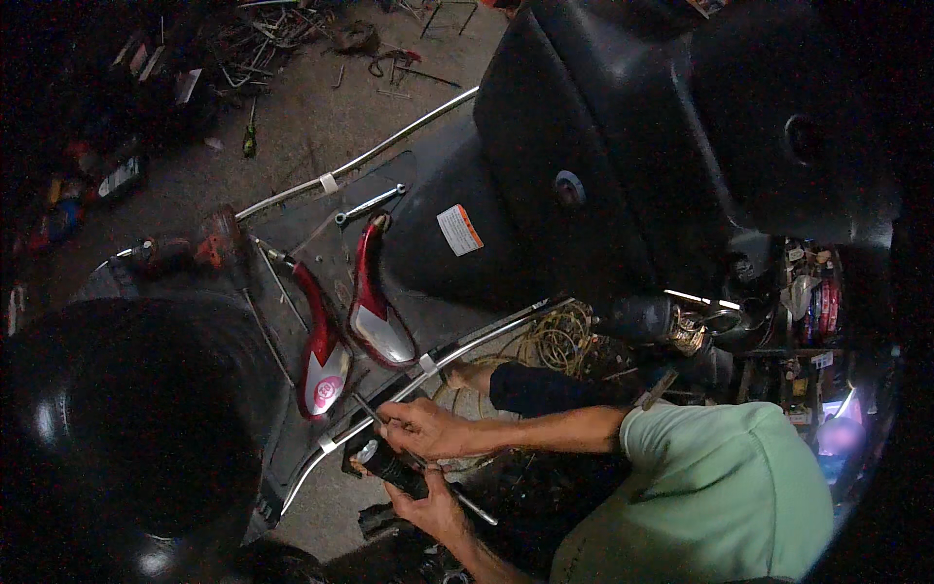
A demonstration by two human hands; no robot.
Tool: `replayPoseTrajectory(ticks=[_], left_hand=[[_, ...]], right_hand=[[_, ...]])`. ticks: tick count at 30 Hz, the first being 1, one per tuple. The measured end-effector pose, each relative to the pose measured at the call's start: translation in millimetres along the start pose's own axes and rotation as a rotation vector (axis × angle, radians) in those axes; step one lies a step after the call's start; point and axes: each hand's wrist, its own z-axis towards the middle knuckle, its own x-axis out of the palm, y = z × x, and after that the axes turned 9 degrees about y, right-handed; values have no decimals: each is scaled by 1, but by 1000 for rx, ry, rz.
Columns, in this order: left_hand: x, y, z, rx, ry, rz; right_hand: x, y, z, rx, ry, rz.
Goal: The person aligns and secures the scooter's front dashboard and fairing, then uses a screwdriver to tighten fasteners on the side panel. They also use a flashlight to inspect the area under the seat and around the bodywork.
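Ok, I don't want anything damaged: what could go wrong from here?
The black cylinder might slip from the fingers of the left hand and hit the floor. The red-and-silver parts lying on the footboard could get knocked and scratched. The wrench near them might slide off.

A head-worn fisheye is looking steeply down across the scooter [584, 127], showing the left hand [431, 506] and right hand [428, 428] at close range below centre. The shirt [720, 487] is filling the lower right; the floor [302, 136] is lying farther off, uppermost.
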Motion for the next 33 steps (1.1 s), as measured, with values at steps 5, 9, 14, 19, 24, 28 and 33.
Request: replayPoseTrajectory(ticks=[5,9,14,19,24,28,33], left_hand=[[3,33,0,25,-25,-54],[2,40,0,155,-437,240],[-33,45,16,198,-286,230],[-43,54,5,144,-325,292],[-34,46,6,145,-364,356],[-36,49,28,195,-259,222],[-42,37,80,486,-215,345]], right_hand=[[-63,-3,46,39,-471,-399],[-86,-39,133,288,-694,-535],[-106,-67,155,395,-606,-576],[-114,-54,133,376,-650,-494],[-118,-53,83,219,-543,-552],[-128,-68,70,160,-501,-608],[-128,-83,73,127,-593,-589]])
